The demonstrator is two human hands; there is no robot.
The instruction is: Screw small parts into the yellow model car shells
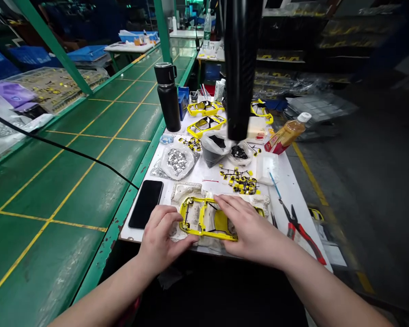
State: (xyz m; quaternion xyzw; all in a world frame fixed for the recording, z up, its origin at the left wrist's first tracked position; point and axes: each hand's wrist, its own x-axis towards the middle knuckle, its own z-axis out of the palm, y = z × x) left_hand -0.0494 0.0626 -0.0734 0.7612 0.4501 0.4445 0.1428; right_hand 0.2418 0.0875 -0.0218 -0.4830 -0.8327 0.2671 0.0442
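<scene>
A yellow plastic frame [202, 217] with two window-like openings lies in a whitish moulded block [184, 190] at the table's near edge. My left hand [162, 229] grips its left end, thumb at the near side and fingers curled at the far side. Across the right part of the frame, my right hand [247, 225] holds it with fingers over the far rail and thumb by the near rail; that end is partly hidden. Beyond the block lie small yellow-and-black parts [243, 184] and bags of silver pieces [177, 162] and black pieces [239, 153].
A phone [146, 204] lies left of the block, red-handled pliers [301, 231] right. A black flask [168, 97], more yellow frames [206, 125] and a tilted drink bottle [288, 133] stand farther back. A dark cylindrical tool [240, 68] hangs overhead; a green conveyor [71, 181] runs along the left.
</scene>
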